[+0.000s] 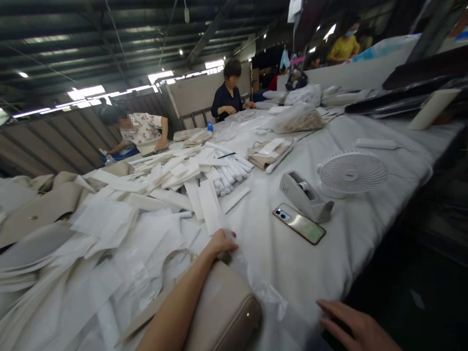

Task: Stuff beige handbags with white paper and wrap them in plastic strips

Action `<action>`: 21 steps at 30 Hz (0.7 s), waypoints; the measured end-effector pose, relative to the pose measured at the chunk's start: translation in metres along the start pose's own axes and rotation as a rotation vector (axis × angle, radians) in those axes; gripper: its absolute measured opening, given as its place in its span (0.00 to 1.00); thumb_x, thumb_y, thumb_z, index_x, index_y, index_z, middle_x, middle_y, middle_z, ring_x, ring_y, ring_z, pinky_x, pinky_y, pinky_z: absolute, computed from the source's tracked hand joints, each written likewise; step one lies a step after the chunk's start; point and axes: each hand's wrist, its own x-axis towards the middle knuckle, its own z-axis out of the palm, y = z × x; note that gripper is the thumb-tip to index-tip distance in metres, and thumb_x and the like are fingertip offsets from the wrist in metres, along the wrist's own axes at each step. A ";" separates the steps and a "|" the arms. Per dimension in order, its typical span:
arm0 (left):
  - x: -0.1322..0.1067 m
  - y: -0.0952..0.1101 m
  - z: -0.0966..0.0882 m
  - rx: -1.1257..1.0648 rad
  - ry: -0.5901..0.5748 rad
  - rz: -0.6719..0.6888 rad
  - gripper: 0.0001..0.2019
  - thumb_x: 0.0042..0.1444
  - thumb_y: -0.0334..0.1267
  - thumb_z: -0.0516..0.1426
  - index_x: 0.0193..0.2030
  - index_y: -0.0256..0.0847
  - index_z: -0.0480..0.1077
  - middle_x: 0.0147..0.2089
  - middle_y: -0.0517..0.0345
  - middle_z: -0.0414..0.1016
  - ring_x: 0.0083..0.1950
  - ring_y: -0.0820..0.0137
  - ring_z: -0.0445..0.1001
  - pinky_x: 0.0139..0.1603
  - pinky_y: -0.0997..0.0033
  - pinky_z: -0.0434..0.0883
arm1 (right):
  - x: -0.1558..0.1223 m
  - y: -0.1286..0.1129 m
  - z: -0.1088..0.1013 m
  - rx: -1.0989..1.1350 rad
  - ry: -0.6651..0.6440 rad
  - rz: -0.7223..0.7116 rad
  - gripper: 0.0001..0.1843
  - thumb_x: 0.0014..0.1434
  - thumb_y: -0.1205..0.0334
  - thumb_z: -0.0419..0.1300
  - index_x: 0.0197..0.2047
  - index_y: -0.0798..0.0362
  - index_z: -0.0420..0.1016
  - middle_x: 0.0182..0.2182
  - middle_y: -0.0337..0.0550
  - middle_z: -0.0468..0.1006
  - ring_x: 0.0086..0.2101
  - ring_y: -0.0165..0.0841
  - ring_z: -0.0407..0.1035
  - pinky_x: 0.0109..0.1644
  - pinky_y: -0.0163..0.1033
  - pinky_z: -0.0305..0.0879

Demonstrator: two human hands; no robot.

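A beige handbag (223, 307) lies in front of me on the white-covered table, its strap off to the left. My left hand (221, 242) reaches across the bag, fingers curled in on a thin clear plastic bag (272, 297) beyond the handbag's far end. That plastic trails along the handbag's right side towards me. Low on the right, my right hand (351, 324) is near the table edge, fingers apart and holding nothing visible; it is slightly blurred.
White paper sheets (106, 219) and rolled white tubes (226, 175) pile up leftward. A phone (299, 223), a tape dispenser (305, 195) and a white fan (353, 173) stand right of them. Two people (230, 95) work across the table; the table's right edge (380, 243) drops to dark floor.
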 end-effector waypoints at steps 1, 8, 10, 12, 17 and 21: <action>0.004 -0.003 0.003 0.014 0.005 -0.001 0.09 0.59 0.39 0.58 0.42 0.36 0.69 0.32 0.63 0.70 0.27 0.77 0.68 0.29 0.74 0.70 | 0.026 -0.012 0.002 -0.028 0.058 -0.126 0.16 0.61 0.54 0.55 0.48 0.47 0.78 0.42 0.46 0.81 0.42 0.41 0.76 0.48 0.44 0.75; 0.010 -0.005 -0.015 -0.004 0.171 0.052 0.20 0.51 0.40 0.63 0.50 0.35 0.68 0.33 0.59 0.73 0.30 0.73 0.72 0.32 0.72 0.69 | 0.153 -0.066 0.087 -0.197 0.008 -0.622 0.27 0.57 0.78 0.44 0.55 0.59 0.71 0.55 0.56 0.72 0.55 0.40 0.66 0.56 0.52 0.66; 0.001 -0.005 -0.041 -0.013 0.255 0.080 0.25 0.55 0.45 0.58 0.56 0.34 0.64 0.36 0.55 0.75 0.33 0.71 0.74 0.33 0.72 0.69 | 0.161 -0.064 0.108 -0.264 -0.068 -0.637 0.29 0.54 0.79 0.45 0.57 0.59 0.69 0.56 0.56 0.71 0.56 0.42 0.65 0.56 0.55 0.63; -0.016 -0.009 -0.068 0.011 0.335 0.102 0.25 0.59 0.50 0.51 0.57 0.36 0.62 0.40 0.52 0.76 0.37 0.69 0.75 0.37 0.72 0.69 | 0.161 -0.058 0.119 -0.303 -0.087 -0.650 0.31 0.54 0.80 0.45 0.59 0.58 0.67 0.57 0.55 0.70 0.57 0.42 0.63 0.58 0.56 0.60; -0.060 -0.029 -0.093 0.221 0.330 0.050 0.20 0.58 0.55 0.49 0.38 0.41 0.73 0.32 0.53 0.77 0.35 0.64 0.74 0.36 0.69 0.64 | 0.162 -0.050 0.121 -0.372 -0.039 -0.704 0.32 0.52 0.83 0.44 0.58 0.60 0.68 0.57 0.56 0.70 0.57 0.44 0.64 0.57 0.57 0.59; -0.069 -0.037 -0.073 0.367 0.239 0.006 0.21 0.54 0.56 0.53 0.37 0.41 0.75 0.32 0.50 0.78 0.36 0.60 0.75 0.36 0.67 0.62 | 0.166 -0.055 0.119 -0.375 -0.032 -0.735 0.29 0.53 0.82 0.45 0.55 0.61 0.69 0.57 0.58 0.69 0.59 0.45 0.60 0.58 0.58 0.55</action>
